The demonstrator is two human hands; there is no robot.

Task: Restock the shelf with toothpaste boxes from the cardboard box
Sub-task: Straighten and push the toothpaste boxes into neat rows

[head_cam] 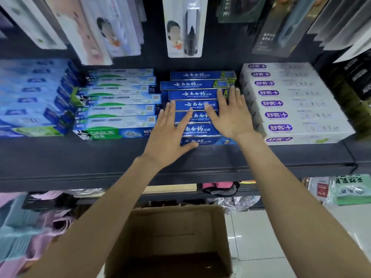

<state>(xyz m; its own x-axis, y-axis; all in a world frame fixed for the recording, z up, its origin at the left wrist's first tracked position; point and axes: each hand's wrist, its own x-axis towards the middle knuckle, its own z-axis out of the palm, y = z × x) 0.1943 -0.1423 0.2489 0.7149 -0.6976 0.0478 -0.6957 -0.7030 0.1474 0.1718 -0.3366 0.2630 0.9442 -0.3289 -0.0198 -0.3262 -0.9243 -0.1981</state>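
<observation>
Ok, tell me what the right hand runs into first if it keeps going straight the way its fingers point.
Probably nothing new: the right hand already lies flat on the dark blue toothpaste boxes. Sliding on along its fingers, it would cross the rear boxes toward the dark back panel; depth is unclear.

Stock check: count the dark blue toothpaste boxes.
7 dark blue boxes, one stepped column between the Darlie boxes and white boxes. The left hand and right hand lie flat on it; more may be hidden.

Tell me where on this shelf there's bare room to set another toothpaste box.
Bare room: the dark front strip of the shelf, ahead of the Darlie boxes. Crowded: behind it, the Darlie, dark blue boxes and white boxes stand side by side, both hands flat on the blue ones.
</observation>
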